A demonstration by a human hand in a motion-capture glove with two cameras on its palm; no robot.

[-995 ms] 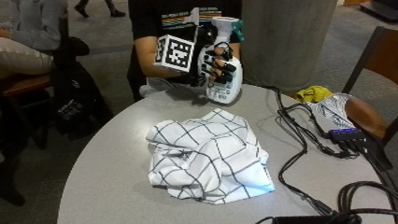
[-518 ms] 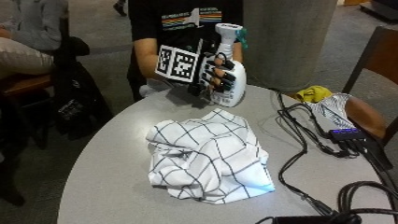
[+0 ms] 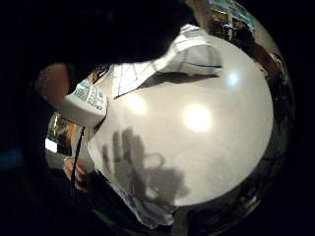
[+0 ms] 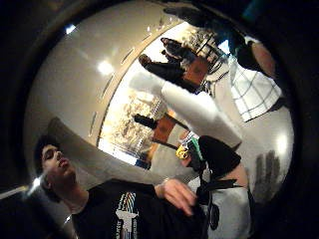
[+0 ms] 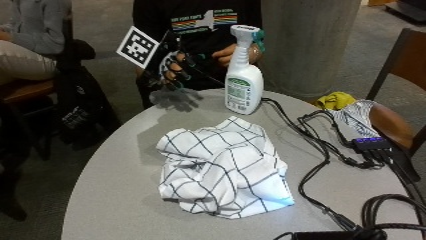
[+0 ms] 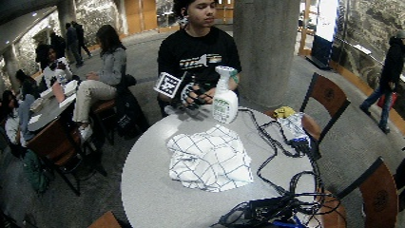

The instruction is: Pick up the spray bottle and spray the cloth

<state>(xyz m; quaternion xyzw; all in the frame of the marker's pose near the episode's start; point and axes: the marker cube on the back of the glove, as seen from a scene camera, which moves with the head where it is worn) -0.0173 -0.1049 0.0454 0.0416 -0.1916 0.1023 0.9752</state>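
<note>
Spray bottle [image 5: 243,80] upright on table [image 5: 120,170], gloved right hand [image 5: 174,67] beside it, fingers spread, empty

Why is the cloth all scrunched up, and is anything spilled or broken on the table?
Nothing looks spilled or broken. The checked cloth lies crumpled in a heap mid-table, not flat. The spray bottle stands upright behind it, with the bare hand on its neck. The gloved right hand hovers beside it, holding nothing.

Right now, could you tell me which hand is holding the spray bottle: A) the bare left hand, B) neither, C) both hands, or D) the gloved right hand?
A: the bare left hand grips the neck of the spray bottle standing on the table, while the gloved right hand hovers beside it with fingers spread, touching nothing.
</note>
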